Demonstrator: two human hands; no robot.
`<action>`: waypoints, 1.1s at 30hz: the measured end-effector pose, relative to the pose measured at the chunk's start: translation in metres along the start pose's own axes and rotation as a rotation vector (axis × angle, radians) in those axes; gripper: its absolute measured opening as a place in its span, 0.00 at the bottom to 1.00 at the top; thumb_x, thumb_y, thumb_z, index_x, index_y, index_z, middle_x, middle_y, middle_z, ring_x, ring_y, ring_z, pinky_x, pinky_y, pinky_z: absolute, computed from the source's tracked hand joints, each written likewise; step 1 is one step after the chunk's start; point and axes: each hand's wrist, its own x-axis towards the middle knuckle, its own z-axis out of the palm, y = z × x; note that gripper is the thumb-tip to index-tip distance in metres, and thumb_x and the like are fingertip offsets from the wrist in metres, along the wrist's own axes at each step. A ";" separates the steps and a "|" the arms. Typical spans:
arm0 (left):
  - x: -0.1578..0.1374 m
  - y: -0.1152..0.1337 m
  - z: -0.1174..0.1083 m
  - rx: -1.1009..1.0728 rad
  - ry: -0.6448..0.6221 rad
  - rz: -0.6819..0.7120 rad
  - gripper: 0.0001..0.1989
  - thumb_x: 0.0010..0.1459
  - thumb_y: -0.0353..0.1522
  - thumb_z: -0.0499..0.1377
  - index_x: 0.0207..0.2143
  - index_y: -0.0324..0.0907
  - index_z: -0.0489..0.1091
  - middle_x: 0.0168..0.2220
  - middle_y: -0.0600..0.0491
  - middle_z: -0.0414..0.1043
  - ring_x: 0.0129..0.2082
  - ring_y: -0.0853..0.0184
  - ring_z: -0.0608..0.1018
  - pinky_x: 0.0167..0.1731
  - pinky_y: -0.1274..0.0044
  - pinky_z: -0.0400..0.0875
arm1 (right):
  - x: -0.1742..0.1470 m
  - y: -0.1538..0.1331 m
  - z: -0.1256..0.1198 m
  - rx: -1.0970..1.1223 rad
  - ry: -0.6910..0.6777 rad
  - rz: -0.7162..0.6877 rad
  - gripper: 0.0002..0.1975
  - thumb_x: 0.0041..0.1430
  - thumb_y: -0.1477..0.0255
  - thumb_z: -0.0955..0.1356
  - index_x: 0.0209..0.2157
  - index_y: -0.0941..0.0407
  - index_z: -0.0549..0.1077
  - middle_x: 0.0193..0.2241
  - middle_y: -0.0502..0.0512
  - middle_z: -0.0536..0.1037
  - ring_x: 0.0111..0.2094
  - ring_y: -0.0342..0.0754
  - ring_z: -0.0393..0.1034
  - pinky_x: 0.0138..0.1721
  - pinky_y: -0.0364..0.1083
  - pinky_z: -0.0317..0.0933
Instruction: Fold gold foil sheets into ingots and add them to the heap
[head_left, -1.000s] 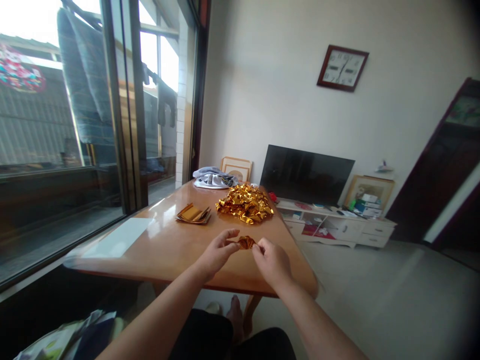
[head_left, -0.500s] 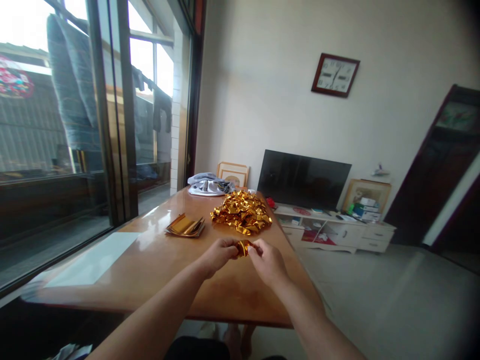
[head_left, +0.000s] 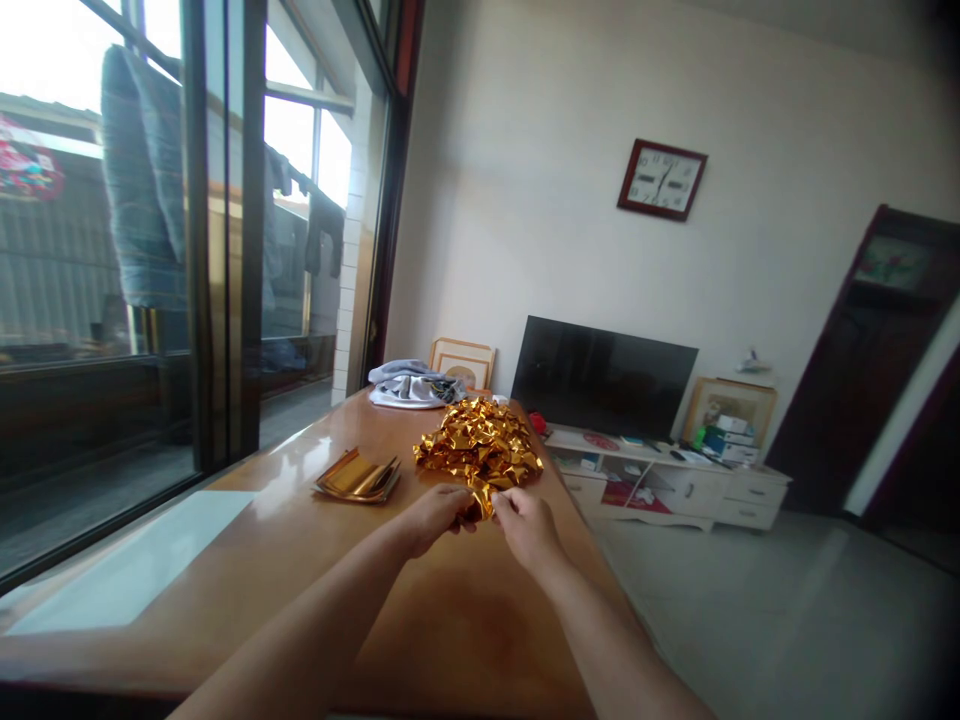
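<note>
Between my two hands is a shiny gold foil paper piece (head_left: 482, 503), folded and creased. My left hand (head_left: 442, 517) pinches its left end, with fingers curled under it. On the other end, the thumb and fingers of my right hand (head_left: 523, 518) are closed. Just beyond my hands lies a heap of folded gold foil pieces (head_left: 480, 440) on the wooden table (head_left: 465, 610). A stack of flat gold foil sheets (head_left: 358, 476), curling at the edges, rests left of the heap.
Folded grey-white cloth (head_left: 412, 385) lies at the table's far end, near leaning picture frames (head_left: 463, 362). A pale sheet (head_left: 142, 560) covers part of the left edge. Beyond stand a television (head_left: 604, 380) and a low white cabinet (head_left: 694, 492). Glass windows (head_left: 150, 240) line the left.
The foil piece has turned between my fingers and now shows wider, pointed folds. My hands sit slightly nearer the heap's front edge in view. The camera has tilted up a little.
</note>
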 end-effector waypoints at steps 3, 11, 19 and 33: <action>0.008 -0.006 -0.004 -0.053 0.012 -0.003 0.19 0.54 0.44 0.59 0.31 0.35 0.75 0.31 0.46 0.77 0.27 0.66 0.76 0.26 0.76 0.61 | 0.010 0.007 0.006 0.010 0.024 0.054 0.19 0.59 0.59 0.63 0.21 0.55 0.72 0.19 0.52 0.76 0.23 0.46 0.67 0.24 0.42 0.54; 0.013 -0.028 -0.011 -0.356 0.108 0.053 0.28 0.57 0.48 0.60 0.52 0.37 0.71 0.45 0.43 0.75 0.34 0.65 0.79 0.34 0.75 0.67 | 0.032 0.023 0.022 0.151 0.013 0.149 0.19 0.58 0.56 0.64 0.26 0.56 0.74 0.22 0.54 0.78 0.25 0.49 0.72 0.26 0.43 0.61; 0.010 -0.039 -0.017 -0.185 0.085 0.170 0.32 0.49 0.35 0.70 0.57 0.45 0.66 0.49 0.47 0.71 0.39 0.66 0.75 0.39 0.75 0.68 | 0.037 0.029 0.035 0.391 0.047 0.241 0.21 0.56 0.52 0.67 0.29 0.57 0.74 0.23 0.55 0.77 0.26 0.50 0.71 0.26 0.45 0.64; 0.017 -0.038 -0.008 -0.131 0.122 0.162 0.26 0.50 0.33 0.69 0.51 0.40 0.68 0.39 0.50 0.74 0.37 0.67 0.75 0.39 0.75 0.69 | 0.021 0.043 0.036 0.369 -0.032 0.225 0.22 0.61 0.51 0.65 0.30 0.57 0.74 0.26 0.57 0.79 0.27 0.49 0.71 0.27 0.44 0.62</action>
